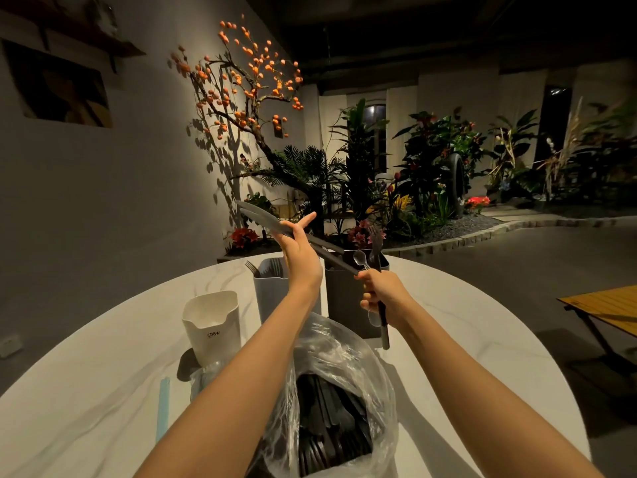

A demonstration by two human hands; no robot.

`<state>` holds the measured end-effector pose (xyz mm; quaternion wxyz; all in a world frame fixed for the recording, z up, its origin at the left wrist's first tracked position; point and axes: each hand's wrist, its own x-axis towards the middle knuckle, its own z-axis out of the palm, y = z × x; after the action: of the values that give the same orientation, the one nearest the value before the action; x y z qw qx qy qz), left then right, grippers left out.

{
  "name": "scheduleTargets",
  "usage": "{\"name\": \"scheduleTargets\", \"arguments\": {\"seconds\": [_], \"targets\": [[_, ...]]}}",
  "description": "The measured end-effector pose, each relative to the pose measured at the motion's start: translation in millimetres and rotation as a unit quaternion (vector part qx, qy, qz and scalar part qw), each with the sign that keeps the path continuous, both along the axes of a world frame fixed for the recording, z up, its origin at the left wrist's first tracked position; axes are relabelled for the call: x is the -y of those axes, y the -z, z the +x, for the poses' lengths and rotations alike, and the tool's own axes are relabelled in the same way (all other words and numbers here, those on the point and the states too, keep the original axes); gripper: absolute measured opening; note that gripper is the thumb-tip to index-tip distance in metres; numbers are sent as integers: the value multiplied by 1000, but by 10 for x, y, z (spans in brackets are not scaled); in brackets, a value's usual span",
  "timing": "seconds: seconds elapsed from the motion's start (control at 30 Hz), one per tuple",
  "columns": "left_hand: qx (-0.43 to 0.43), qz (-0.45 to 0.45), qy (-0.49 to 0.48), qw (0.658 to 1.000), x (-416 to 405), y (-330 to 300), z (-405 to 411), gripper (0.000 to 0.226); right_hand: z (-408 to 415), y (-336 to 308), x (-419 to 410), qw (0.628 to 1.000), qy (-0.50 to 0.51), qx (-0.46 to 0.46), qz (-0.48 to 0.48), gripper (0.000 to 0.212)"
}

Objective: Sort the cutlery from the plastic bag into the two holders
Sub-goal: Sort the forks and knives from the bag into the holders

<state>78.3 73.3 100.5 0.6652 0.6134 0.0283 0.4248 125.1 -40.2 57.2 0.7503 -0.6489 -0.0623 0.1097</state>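
mid-sort at frame centre: left hand (299, 251) pinching two dark knives (262, 219) above the grey holder (272, 288), right hand (381, 293) clenched round a fork and clear spoon (361, 259) near the dark holder (344, 298), plastic bag (337, 391) below; next, likely lowering knives into a holder.

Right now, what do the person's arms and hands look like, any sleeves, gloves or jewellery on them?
Both forearms are bare as far as the picture shows, with no sleeves in sight. The left hand and right hand wear no gloves, and I can see no rings, watch or bracelets on the wrists. No markings show.
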Motion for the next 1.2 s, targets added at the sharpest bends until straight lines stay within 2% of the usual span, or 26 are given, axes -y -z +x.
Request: {"name": "scheduleTargets", "arguments": {"seconds": [0.2, 0.3, 0.4, 0.5, 0.57, 0.67, 0.8, 0.87, 1.03, 1.2], "targets": [[7, 12, 15, 1000, 18, 47, 107, 39, 78, 37, -12, 1000, 4, -14, 5, 19], [24, 0, 13, 1000, 8, 67, 181, 23, 102, 54, -1, 1000, 0, -8, -5, 23], [24, 7, 5, 1000, 44, 88, 198, 26, 118, 56, 4, 1000, -4, -1, -14, 24], [-27, 75, 14, 997, 19, 169, 245, 28, 133, 59, 3, 1000, -3, 3, -20, 25], [-85, 139, 21, 986, -21, 246, 303, 22, 133, 65, 4, 1000, -1, 6, -27, 26], [-122, 221, 14, 968, -56, 303, 349, 11, 124, 65, 0, 999, -4, 10, -35, 25], [-137, 291, -9, 947, -78, 290, 364, 32, 100, 47, -21, 1000, -22, 6, -14, 23], [-132, 279, -14, 951, -87, 268, 327, 37, 56, 44, -28, 999, -42, 21, 10, 25], [-130, 244, 16, 961, -74, 216, 234, 25, -53, -1, -30, 989, -123, 77, 19, 34], [-145, 191, 45, 970, -56, 185, 88, 39, -144, -25, -78, 981, -180, 70, 9, 34]]}}
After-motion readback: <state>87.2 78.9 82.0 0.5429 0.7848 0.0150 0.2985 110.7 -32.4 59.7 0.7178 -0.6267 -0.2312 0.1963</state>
